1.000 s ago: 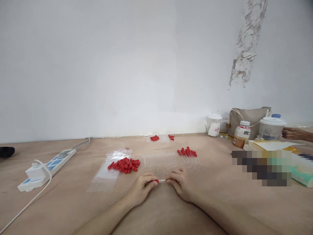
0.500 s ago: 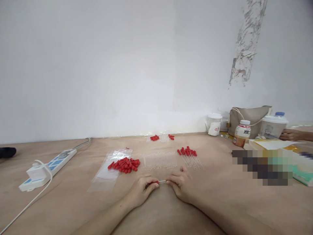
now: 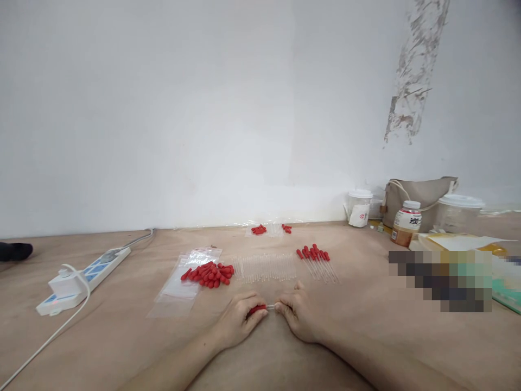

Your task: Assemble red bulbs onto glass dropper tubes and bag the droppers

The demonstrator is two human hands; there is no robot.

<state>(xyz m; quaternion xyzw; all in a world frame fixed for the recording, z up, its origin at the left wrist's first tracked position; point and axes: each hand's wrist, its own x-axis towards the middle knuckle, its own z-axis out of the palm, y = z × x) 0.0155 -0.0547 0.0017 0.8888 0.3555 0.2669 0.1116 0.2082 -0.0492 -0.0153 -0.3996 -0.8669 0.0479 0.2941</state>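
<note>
Evidently, left hand (image 3: pixel 236 319) pinched a red bulb (image 3: pixel 257 310), right hand (image 3: pixel 300 316) a clear tube (image 3: pixel 271 307), both nearside of the tube row (image 3: pixel 265 267). Tube axis ran sideways between hands, bulb at its left end.

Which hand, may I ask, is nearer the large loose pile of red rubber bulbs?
Left: the left hand is in front and right of the pile; the right hand is farther right.

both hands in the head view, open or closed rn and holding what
Left hand: closed, grip around a red bulb.
Right hand: closed, fingertips pinching the clear tube that spans the gap between the hands.
</note>
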